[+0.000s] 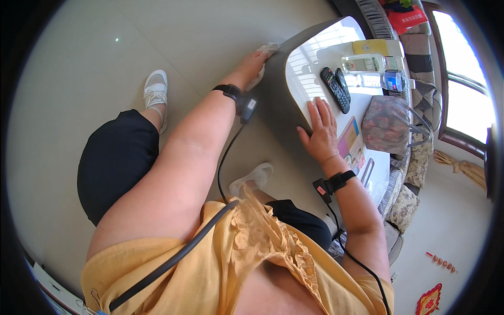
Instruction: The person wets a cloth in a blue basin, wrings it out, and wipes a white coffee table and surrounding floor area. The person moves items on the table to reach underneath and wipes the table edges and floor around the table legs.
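My left hand (254,65) reaches far out along the end of the coffee table, closed on a crumpled white cloth (270,48). The cloth lies against the table's dark grey side panel (275,79), and its folds hide part of my fingers. On the near edge of the glossy white tabletop (304,63), my right hand (321,128) rests flat with its fingers stretched out, holding nothing. Just past those fingertips lie two black remote controls (336,89) side by side. Beside the right wrist is a colourful flat booklet or sheet (350,142).
Farther along the table are a patterned bag (387,125), a clear plastic bottle (362,80) and a yellow packet (370,47). A sofa with cushions (407,207) runs behind it. Cables (223,173) hang from my wrist devices. My feet stand on pale floor tiles (84,79).
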A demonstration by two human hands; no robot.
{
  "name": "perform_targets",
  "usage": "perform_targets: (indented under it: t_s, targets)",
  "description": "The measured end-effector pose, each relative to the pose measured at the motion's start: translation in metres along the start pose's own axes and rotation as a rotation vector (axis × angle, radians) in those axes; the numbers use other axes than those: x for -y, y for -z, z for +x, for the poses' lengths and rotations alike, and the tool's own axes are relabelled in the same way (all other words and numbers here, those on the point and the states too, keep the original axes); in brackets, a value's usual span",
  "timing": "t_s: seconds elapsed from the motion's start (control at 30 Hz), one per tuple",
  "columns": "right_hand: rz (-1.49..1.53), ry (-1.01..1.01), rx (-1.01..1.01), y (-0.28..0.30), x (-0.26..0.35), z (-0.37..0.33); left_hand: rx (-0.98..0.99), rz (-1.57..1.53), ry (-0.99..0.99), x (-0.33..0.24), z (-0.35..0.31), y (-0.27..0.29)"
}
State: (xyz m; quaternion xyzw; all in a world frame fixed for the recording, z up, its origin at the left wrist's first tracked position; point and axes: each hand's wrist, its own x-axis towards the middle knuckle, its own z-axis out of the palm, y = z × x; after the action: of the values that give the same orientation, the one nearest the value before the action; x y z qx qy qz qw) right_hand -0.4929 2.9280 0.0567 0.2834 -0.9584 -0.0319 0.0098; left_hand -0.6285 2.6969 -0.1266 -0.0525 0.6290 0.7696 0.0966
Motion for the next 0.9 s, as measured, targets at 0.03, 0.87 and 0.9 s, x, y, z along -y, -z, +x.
perform_targets:
  t_s: [0.03,0.87,0.9]
  targets:
    - [0.006,0.011,-0.003,0.001,0.0,0.001,-0.051,0.075,-0.227,0.015,0.005,0.002]
    - [0.011,0.049,-0.057,0.002,0.001,0.006,1.043,1.195,-0.509,0.228,-0.296,0.109]
    - [0.015,0.038,-0.032,0.003,0.002,0.007,1.063,1.178,-0.488,0.227,-0.291,0.114]
